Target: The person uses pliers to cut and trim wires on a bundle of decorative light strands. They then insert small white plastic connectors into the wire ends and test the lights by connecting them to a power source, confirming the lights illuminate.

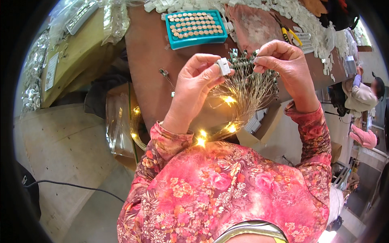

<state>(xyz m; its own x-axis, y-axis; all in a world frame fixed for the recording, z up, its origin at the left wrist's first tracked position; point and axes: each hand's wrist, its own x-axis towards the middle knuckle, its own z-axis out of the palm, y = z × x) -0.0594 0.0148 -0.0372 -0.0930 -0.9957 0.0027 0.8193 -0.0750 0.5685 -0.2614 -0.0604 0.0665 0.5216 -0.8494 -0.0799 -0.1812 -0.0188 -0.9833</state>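
Observation:
Between thumb and fingers my left hand (200,77) holds a small white plastic case (223,66), raised over the brown table. To the right, level with it, my right hand (281,60) is closed in a pinch. Whatever sits at those fingertips is too small to make out. Under and between both hands spreads a bundle of fine wires (251,91), with small dark and green pieces at its upper ends. Warm yellow lights (201,139) glow lower down along the strands, close to my body. A single loose wire end (164,73) lies left of my left hand.
A teal tray (190,45) with rows of round copper-coloured discs stands at the far side. Beside it lie a reddish cloth (249,30) and yellow-handled pliers (292,36). Heaped white cases (324,48) line the far right edge. Other people (362,97) are at the right.

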